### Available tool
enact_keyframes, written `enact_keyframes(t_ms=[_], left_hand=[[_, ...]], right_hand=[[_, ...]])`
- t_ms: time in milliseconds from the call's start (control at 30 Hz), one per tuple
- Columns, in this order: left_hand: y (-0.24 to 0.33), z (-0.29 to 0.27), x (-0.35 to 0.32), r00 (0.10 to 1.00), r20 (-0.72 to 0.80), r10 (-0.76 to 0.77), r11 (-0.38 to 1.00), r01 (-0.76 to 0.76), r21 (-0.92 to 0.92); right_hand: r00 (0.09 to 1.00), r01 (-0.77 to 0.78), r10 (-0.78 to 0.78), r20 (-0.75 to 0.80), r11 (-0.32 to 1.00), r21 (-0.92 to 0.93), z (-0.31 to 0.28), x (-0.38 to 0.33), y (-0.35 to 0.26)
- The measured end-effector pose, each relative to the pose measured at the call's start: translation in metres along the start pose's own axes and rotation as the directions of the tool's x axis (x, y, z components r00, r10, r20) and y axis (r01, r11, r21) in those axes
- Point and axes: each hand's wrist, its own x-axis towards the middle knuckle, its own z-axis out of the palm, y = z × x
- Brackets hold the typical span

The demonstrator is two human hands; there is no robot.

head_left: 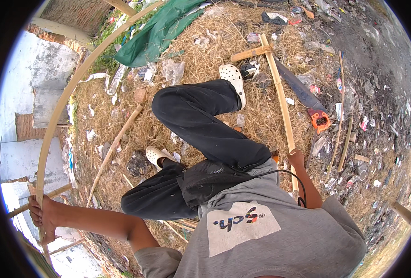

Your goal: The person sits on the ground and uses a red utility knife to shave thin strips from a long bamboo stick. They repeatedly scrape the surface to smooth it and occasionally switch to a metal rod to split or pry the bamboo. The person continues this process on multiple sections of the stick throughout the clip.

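Note:
My left hand (49, 217), out at the far left, is closed around a long pale bamboo strip (53, 124). That strip runs up past the wall to the top of the view; its lower end drops out of sight at the rim. On the right, my right hand (297, 159) is closed on a split bamboo piece (280, 92), which slants up and away over the dry grass. Its far end lies by a short bamboo piece (251, 53) set crosswise. Just right of it rests a handsaw (320, 119) with an orange handle and dark blade.
Dry grass (205, 51) strewn with litter covers the ground. A green sheet (154, 37) lies at the top. A bamboo pole (115, 146) lies left of my legs, and thin sticks (342, 111) lie right of the saw. A weathered wall (52, 69) stands at left.

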Motion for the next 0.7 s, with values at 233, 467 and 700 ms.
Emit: enact_keyframes(t_ms=[233,467,700], left_hand=[[0.012,0.004,-0.006,1.0,-0.01,-0.017,1.0,0.017,-0.014],[0.048,-0.018,0.004,0.964,0.062,-0.258,0.914,0.264,-0.307],[0.01,0.006,-0.042,0.999,0.008,0.035,0.998,-0.034,-0.055]], right_hand=[[1.0,-0.011,0.013,-0.015,0.992,0.126,0.069,-0.02,-0.01],[0.992,0.121,-0.107,-0.069,0.961,0.25,0.027,-0.028,-0.065],[0.804,0.585,-0.528,0.273,0.783,-0.209,0.072,0.042,-0.14]])
